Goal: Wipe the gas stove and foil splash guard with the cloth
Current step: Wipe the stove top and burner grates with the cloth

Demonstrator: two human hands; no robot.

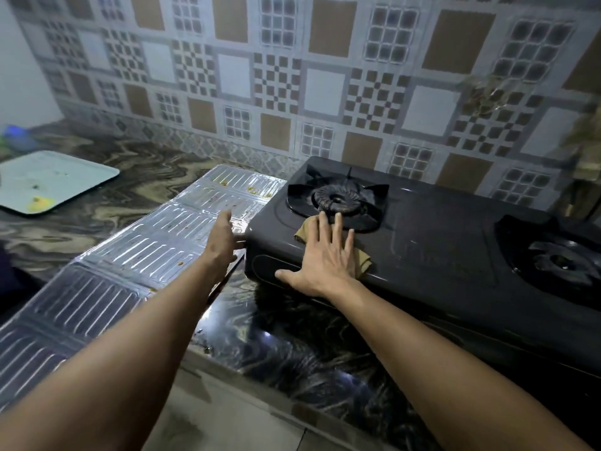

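Right grip spread flat, pressing soft, limp cloth onto rigid stove beside burner; left grip relaxed against thin, crease-prone foil guard flat on desk

Most of the tan cloth lies hidden under the right hand. The left hand shows no fingertips. The gas stove runs off the right edge, cutting its second burner. A blue object at far left is blurred.
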